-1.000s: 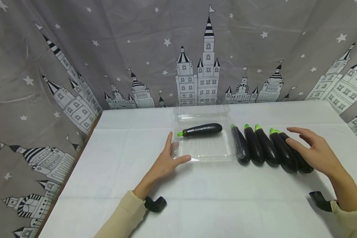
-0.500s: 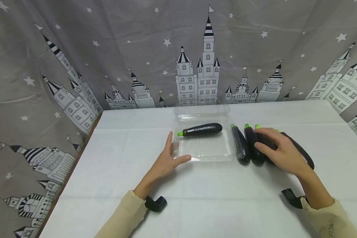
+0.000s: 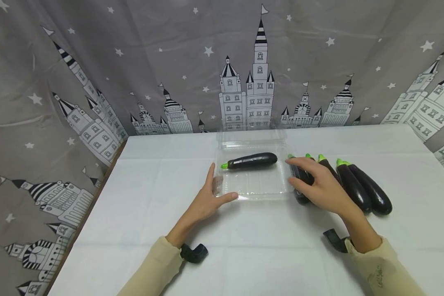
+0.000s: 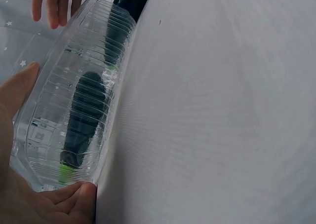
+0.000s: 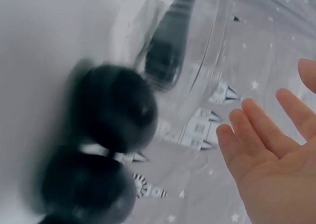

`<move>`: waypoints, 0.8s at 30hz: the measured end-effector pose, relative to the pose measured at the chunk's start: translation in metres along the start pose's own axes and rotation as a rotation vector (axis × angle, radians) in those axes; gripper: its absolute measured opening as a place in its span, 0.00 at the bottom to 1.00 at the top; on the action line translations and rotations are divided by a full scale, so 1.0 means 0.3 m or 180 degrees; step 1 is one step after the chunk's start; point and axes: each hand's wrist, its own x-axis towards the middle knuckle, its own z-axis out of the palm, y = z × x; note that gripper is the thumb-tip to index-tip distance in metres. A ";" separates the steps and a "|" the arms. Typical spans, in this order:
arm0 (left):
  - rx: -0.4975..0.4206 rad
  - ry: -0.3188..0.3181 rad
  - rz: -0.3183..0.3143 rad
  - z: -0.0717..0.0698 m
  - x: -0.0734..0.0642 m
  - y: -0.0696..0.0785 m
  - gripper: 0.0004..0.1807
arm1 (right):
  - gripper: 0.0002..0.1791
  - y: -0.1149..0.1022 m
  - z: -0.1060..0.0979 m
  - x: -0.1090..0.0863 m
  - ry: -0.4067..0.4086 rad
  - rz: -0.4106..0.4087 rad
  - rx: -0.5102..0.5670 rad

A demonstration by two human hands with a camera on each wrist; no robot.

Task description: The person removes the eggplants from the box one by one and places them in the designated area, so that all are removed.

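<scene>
A clear plastic clamshell container stands with its lid raised at the back. Inside it lies one eggplant, green stem end to the left. My left hand rests against the container's front left corner, thumb along the front and fingers at the side. Over the row of eggplants right of the container hovers my right hand, partly hiding some of them. In the right wrist view that hand's fingers are extended, apart from the rounded eggplant ends, and hold nothing.
A white cloth covers the table. Behind it hangs a grey curtain printed with castles and stars. A black device sits at the left wrist, and another at the right.
My right hand has swept left across the row, from the far right eggplants to the one beside the container. The left hand and the container have stayed put.
</scene>
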 end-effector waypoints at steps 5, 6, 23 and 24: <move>-0.0041 -0.0002 0.0058 0.000 -0.001 0.002 0.67 | 0.23 -0.028 0.049 0.045 -0.0088 -0.0152 -0.0028; -0.0042 -0.0002 0.0066 0.000 -0.001 0.001 0.66 | 0.23 -0.036 0.058 0.053 -0.0107 -0.0185 -0.0035; -0.0127 -0.0053 0.0068 0.000 -0.001 0.004 0.67 | 0.25 -0.055 0.167 0.212 -0.0485 -0.0104 0.0116; -0.0126 -0.0052 0.0070 -0.001 -0.002 0.005 0.67 | 0.25 -0.050 0.169 0.223 -0.0504 -0.0092 0.0094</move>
